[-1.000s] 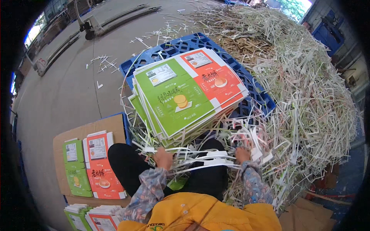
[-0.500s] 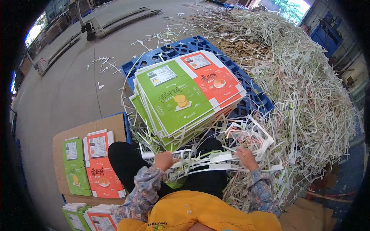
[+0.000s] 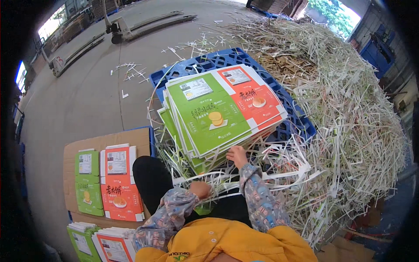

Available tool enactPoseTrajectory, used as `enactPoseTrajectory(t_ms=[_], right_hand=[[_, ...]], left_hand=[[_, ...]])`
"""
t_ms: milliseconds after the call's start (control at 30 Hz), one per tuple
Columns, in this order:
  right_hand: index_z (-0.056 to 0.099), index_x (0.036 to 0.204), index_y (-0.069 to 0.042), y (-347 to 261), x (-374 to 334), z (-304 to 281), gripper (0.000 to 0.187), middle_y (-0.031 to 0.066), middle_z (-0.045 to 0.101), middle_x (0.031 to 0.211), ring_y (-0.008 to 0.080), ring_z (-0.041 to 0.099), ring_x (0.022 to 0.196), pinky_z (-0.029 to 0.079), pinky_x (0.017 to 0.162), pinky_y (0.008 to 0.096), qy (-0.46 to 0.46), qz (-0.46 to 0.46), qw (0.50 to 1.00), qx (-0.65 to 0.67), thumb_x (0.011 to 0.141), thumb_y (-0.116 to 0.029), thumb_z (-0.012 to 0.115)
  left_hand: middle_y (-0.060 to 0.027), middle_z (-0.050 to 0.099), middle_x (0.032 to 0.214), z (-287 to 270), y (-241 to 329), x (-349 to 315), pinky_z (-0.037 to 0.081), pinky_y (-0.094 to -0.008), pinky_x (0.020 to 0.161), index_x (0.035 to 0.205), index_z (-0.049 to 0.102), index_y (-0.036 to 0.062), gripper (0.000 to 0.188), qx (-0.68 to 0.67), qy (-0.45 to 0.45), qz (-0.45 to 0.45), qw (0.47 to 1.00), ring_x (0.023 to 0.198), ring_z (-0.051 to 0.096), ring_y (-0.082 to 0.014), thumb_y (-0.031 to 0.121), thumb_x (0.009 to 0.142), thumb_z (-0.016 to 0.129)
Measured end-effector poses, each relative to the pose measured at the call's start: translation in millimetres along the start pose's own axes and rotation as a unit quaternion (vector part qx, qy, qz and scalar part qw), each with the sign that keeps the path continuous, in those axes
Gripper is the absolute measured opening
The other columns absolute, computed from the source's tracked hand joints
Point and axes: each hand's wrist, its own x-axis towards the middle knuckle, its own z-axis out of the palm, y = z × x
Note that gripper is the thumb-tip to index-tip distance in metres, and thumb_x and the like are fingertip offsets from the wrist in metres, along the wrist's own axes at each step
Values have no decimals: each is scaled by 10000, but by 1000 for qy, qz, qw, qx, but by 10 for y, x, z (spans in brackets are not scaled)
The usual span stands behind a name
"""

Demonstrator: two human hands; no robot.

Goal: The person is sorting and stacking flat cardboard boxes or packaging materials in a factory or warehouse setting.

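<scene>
A stack of printed card sheets (image 3: 205, 113), green on one side and orange-red on the other, lies slightly fanned in front of me. At its near edge is my right hand (image 3: 237, 156), fingers curled in; whether they pinch a sheet or a strip is hidden. My left hand (image 3: 200, 190) is closed among white paper strips (image 3: 227, 185) that lie across my lap, and its fingertips are partly out of sight. Long white offcut strips (image 3: 297, 172) extend to the right of my lap.
A blue plastic pallet (image 3: 301, 124) is under the stack. A large heap of shredded strips (image 3: 349, 131) rises on the right. At left, green cartons (image 3: 87, 183) and red cartons (image 3: 120, 183) lie on cardboard (image 3: 72, 161). A pallet jack (image 3: 126, 30) stands at the far left.
My right hand has left the strips and moved up and left to the stack's near edge. My left hand has shifted slightly right and down. The bundle of strips has sunk lower into my lap.
</scene>
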Motion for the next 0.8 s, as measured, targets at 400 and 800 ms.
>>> enactPoseTrajectory(t_ms=[400, 800], right_hand=[[448, 916, 2, 224, 171, 133, 163, 119, 513, 872, 250, 570, 755, 501, 648, 335, 29, 1, 997, 68, 836, -141, 452], [483, 1015, 27, 196, 29, 123, 242, 138, 567, 976, 253, 582, 850, 503, 720, 381, -117, -47, 992, 3, 833, -106, 396]], left_hand=[[-150, 556, 877, -766, -477, 352, 428, -418, 681, 958, 538, 55, 268, -185, 329, 75, 923, 789, 531, -336, 186, 726, 564], [-210, 579, 731, -562, -661, 433, 417, -394, 584, 753, 587, 4, 208, -382, 320, -106, 861, 696, 549, -371, 188, 756, 488]])
